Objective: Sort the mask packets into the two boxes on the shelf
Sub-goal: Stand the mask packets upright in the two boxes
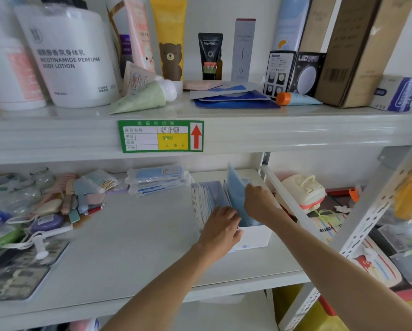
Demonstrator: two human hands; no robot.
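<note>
Two white boxes stand side by side on the middle shelf. The left box (206, 201) holds a row of upright mask packets. The right box (257, 236) holds blue packets. My right hand (258, 201) pinches a blue mask packet (236, 192) that stands tilted in the right box. My left hand (220, 226) rests on the packets at the divide between the two boxes, fingers curled against them. A stack of more mask packets (157, 179) lies flat at the back of the shelf, left of the boxes.
Soaps, combs and trays (21, 271) crowd the shelf's left side. Bare shelf surface (133, 235) lies in front of the boxes. A metal upright (293, 206) runs just right of the boxes. Blue sheet packets (236, 99), tubes and bottles fill the upper shelf.
</note>
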